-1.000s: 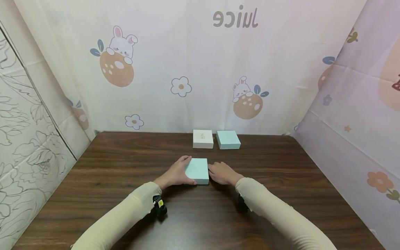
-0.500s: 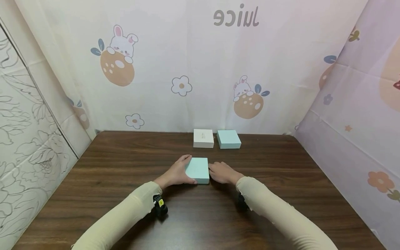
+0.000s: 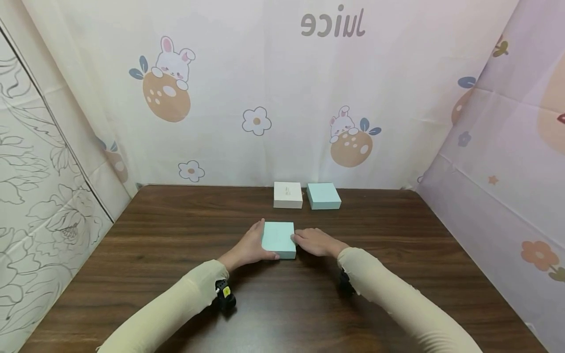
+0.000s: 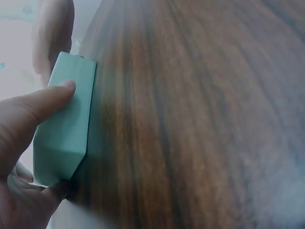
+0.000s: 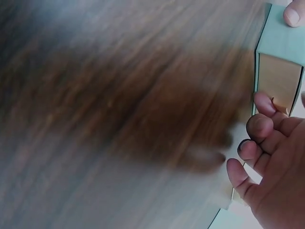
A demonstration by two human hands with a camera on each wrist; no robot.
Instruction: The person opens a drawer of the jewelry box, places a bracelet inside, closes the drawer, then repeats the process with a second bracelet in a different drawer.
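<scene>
A mint-green box (image 3: 278, 235) sits flat at mid-table. My left hand (image 3: 251, 245) grips its left side, the thumb (image 4: 55, 98) along the near face and the fingers round the far side. The box's right end shows a tan inset panel (image 5: 277, 78) framed by the green cover, with a small loop-like tab (image 5: 280, 106) low on it. At that end is my right hand (image 3: 315, 241), its fingers bent and one fingertip (image 5: 263, 104) right at the tab. I cannot tell whether the right hand pinches the tab.
Toward the back edge of the brown wooden table (image 3: 185, 211) stand a white box (image 3: 288, 195) with small print and a second mint-green box (image 3: 324, 196), side by side. A printed curtain (image 3: 265, 88) hangs behind, with more patterned cloth at both sides.
The right hand has shifted a little, its front fingers now overlapping the box's right edge. The left hand's fingers have moved slightly at the far corner. The box stays in place.
</scene>
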